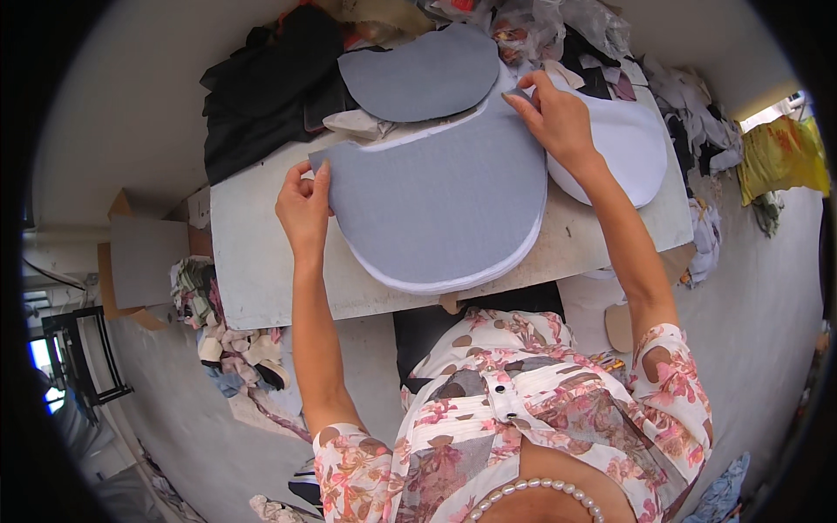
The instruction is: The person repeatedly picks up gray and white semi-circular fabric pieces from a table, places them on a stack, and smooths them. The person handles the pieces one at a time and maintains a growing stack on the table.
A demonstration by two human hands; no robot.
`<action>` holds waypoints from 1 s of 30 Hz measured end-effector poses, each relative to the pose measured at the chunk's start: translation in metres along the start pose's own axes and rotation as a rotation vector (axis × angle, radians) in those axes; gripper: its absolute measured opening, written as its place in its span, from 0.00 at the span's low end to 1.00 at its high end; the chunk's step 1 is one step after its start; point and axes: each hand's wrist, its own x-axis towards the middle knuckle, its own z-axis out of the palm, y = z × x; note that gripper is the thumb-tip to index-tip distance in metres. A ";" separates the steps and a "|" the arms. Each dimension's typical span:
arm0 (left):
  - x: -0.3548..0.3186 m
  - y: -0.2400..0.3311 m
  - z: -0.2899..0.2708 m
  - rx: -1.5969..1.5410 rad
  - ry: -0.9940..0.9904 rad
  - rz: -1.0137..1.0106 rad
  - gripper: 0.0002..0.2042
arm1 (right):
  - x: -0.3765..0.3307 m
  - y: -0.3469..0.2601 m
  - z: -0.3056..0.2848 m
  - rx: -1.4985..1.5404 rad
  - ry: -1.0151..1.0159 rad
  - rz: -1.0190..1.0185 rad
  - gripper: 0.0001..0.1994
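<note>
A grey U-shaped fabric piece (440,200) lies over a stack of white pieces of like shape (418,286), whose edge shows along the bottom curve. My left hand (303,205) pinches its upper left corner between thumb and fingers. At the upper right corner my right hand (554,118) pinches it in the same way. Beyond its concave top edge rests another grey cut piece (427,74), rounded along the bottom. White rounded pieces (623,152) lie to the right, partly under my right wrist.
Black cloth (270,91) is heaped on the table's (261,253) far left, with clear plastic bags (540,30) at the back. Fabric scraps (240,349) are piled on the floor at left. A cardboard box (148,261) stands farther left; a yellow bag (785,157) hangs at right.
</note>
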 end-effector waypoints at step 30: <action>-0.023 0.056 0.005 0.242 -0.071 0.691 0.14 | -0.016 0.089 0.025 -0.086 0.039 0.118 0.06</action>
